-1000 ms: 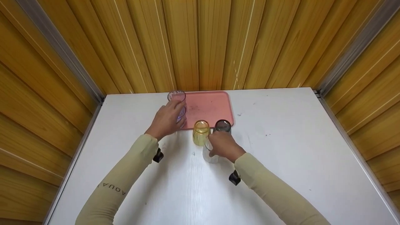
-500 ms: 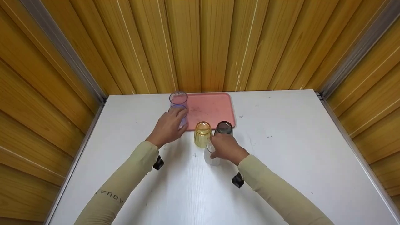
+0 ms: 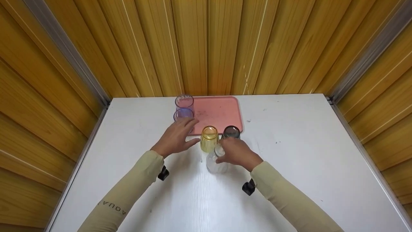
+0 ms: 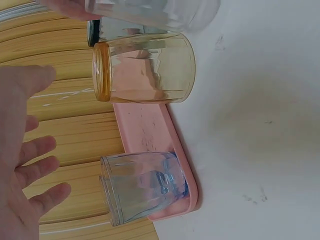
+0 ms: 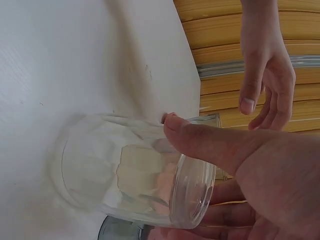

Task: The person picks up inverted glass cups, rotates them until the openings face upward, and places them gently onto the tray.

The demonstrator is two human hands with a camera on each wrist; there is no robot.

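My right hand [image 3: 239,153] grips an upside-down clear glass [image 3: 215,164] near its base, thumb on one side and fingers on the other in the right wrist view. Whether its rim touches the table I cannot tell. Just beyond stand an upside-down yellow glass [image 3: 209,141] and a dark grey glass [image 3: 232,130], partly covered by that hand. My left hand [image 3: 175,137] has its fingers spread and holds nothing. It is nearest to a blue glass [image 4: 145,185], mouth up on the left part of the pink tray [image 3: 215,112]. A purplish glass [image 3: 184,101] stands mouth up behind the blue one.
The white table [image 3: 289,154] carries the tray near its back edge. Wood-look panels [image 3: 222,48] rise behind and at both sides, with grey metal posts [image 3: 77,61] at the corners.
My left hand has let go of the blue glass and drawn back toward me, fingers spreading. The clear glass has shifted slightly nearer to me in my right hand.
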